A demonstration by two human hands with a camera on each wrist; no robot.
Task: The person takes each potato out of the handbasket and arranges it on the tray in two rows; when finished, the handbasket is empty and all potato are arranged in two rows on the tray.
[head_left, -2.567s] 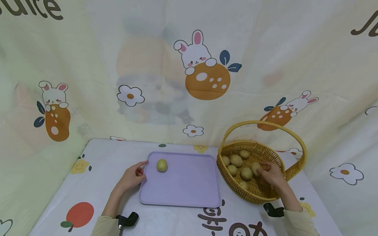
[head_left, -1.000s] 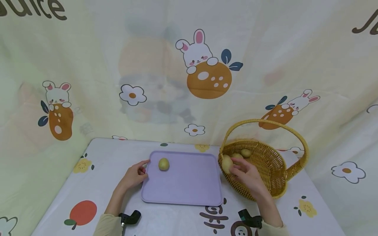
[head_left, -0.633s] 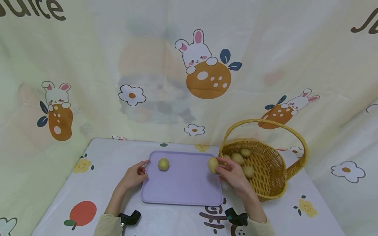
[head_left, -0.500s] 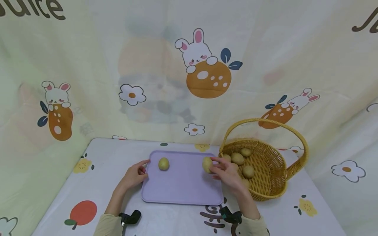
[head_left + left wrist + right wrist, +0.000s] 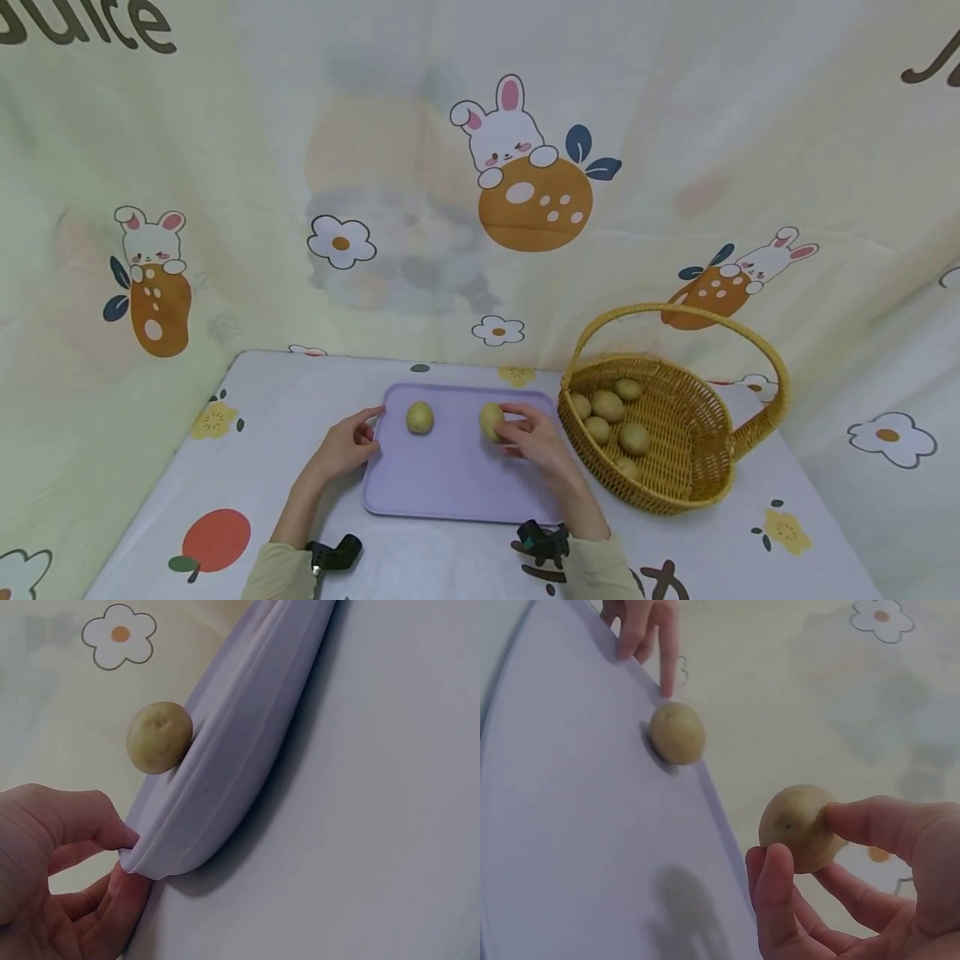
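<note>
A potato [image 5: 799, 827] is pinched between the thumb and fingertips of my right hand [image 5: 536, 442]. It hangs above the right half of the lilac tray [image 5: 457, 487], and its shadow falls on the tray in the right wrist view. On the tray's left part lies another potato [image 5: 420, 418]. My left hand [image 5: 341, 450] grips the tray's left rim; in the left wrist view the thumb is on top of the rim [image 5: 161, 844] and the fingers are below it.
A wicker basket [image 5: 660, 500] with a tall arched handle stands right of the tray, with several potatoes [image 5: 634, 438] in its left part. Behind the table, a printed cloth [image 5: 405, 167] hangs as a backdrop. A patterned tablecloth [image 5: 435, 558] covers the table.
My right hand has lifted a potato out of the basket and carried it left, over the tray. The left hand has stayed at the tray's rim.
</note>
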